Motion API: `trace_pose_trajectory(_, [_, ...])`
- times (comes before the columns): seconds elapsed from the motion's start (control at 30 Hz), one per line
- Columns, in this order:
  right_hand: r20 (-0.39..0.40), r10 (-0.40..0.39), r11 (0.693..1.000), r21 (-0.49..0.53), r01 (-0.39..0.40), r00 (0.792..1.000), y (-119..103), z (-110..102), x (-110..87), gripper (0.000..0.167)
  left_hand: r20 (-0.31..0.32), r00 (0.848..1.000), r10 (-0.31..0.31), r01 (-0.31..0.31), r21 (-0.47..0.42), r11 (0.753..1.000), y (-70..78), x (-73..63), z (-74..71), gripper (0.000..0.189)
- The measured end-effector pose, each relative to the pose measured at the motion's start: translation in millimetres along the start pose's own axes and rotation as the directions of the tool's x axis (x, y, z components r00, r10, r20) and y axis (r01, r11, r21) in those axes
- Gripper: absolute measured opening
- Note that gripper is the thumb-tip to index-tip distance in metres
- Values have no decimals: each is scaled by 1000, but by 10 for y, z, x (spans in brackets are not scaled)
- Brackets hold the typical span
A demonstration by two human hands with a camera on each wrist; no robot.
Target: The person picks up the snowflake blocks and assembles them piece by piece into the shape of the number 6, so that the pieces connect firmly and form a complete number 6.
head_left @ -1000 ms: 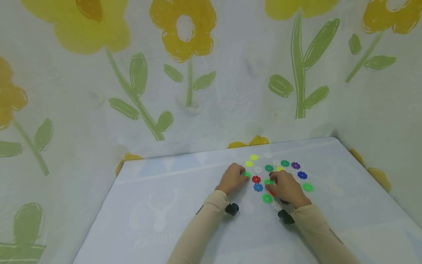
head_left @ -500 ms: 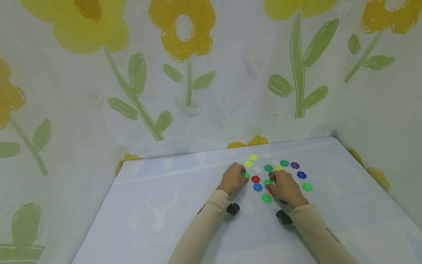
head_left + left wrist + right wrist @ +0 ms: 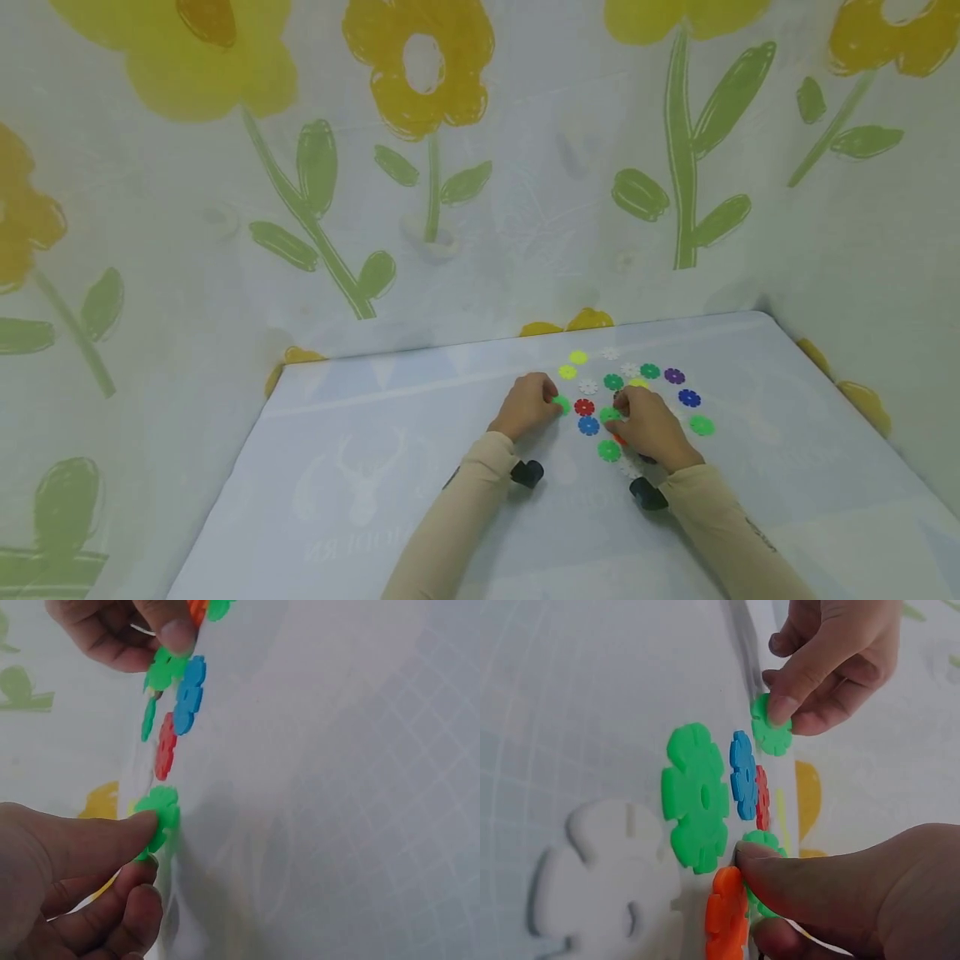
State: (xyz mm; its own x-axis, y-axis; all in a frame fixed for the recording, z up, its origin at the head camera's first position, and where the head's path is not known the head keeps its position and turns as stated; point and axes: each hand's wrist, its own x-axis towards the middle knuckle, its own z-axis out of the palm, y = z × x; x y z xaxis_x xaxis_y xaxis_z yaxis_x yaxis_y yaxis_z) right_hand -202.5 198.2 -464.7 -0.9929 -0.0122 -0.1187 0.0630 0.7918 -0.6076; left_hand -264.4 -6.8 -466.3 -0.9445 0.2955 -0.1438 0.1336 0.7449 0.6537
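Note:
My left hand [image 3: 525, 406] pinches a light green snowflake disc [image 3: 159, 814] between thumb and fingers, left of the scattered discs. In the left wrist view it is tilted up on edge. My right hand [image 3: 651, 429] pinches another light green snowflake disc [image 3: 765, 841] among the others; thumb and fingers cover part of it. An orange snowflake disc [image 3: 726, 919] lies close by the right thumb. Between the two hands are a red snowflake disc [image 3: 584, 407] and a blue one [image 3: 588, 426]. The two held discs are apart.
Several more snowflake discs lie flat behind and right of the hands, among them a yellow disc [image 3: 578, 357], a purple disc [image 3: 675, 376] and a dark blue disc [image 3: 690, 398]. A green disc [image 3: 609, 451] lies nearer me. Flower-printed cloth [image 3: 525, 208] borders the white table [image 3: 360, 517].
My left hand has shifted slightly toward me, and its green disc is tilted more upright. The right hand and the loose discs look the same.

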Motion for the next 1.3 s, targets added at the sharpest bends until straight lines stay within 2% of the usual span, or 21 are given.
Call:
trace_pose_trajectory(0.27, [21,-12,999,36,11,1000,-29,-7,14,28,26,999,-47,49,-90,995,-78,-81,-82,18])
trace_pose_trajectory(0.43, [41,-42,998,49,40,998,-57,-24,22,31,19,998,-67,69,-133,989,-189,-150,-130,20])
trace_pose_trajectory(0.57, [46,-74,995,70,71,996,-96,-37,19,28,24,997,-77,80,-208,975,-279,-202,-173,20])
trace_pose_trajectory(0.77, [24,-146,981,134,141,989,-154,-35,-10,22,17,996,-83,84,-338,937,-399,-292,-232,22])
trace_pose_trajectory(1.0, [-21,-267,949,171,267,963,-226,-46,-43,12,34,996,-78,85,-442,893,-489,-399,-300,27])
trace_pose_trajectory(1.13, [-22,-274,940,207,272,961,-307,-60,-62,15,44,997,-69,82,-484,871,-517,-476,-345,32])
trace_pose_trajectory(1.3, [-37,-277,926,254,278,960,-426,-49,-66,18,32,999,-35,47,-544,838,-522,-593,-415,38])
